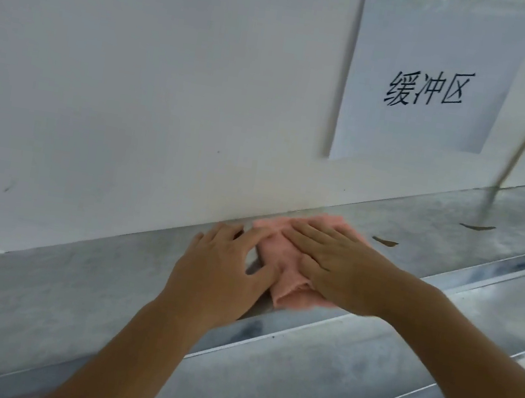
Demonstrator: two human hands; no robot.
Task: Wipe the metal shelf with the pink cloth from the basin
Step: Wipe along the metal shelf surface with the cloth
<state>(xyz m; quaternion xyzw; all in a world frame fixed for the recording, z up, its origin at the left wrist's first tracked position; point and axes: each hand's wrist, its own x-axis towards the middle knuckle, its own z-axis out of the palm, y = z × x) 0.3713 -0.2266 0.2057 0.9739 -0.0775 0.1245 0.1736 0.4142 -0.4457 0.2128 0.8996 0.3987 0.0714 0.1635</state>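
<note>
Your right hand [326, 266] lies flat and open on the pink cloth [288, 270], fingers stretched toward the wall, pressing it down rather than gripping it. The cloth sits bunched at the center of the frame on the top surface of the metal shelf [70, 289], its far edge touching the foot of the white wall [136, 77]. Your left hand [219, 271] rests palm down just left of the cloth, fingers spread and unclenched, thumb meeting the cloth's near left edge. Right of the cloth, 2 dark smudges [384, 241] mark the shelf surface. In the upper right of the frame, a white paper sign [424, 86] with black characters hangs on the wall.
</note>
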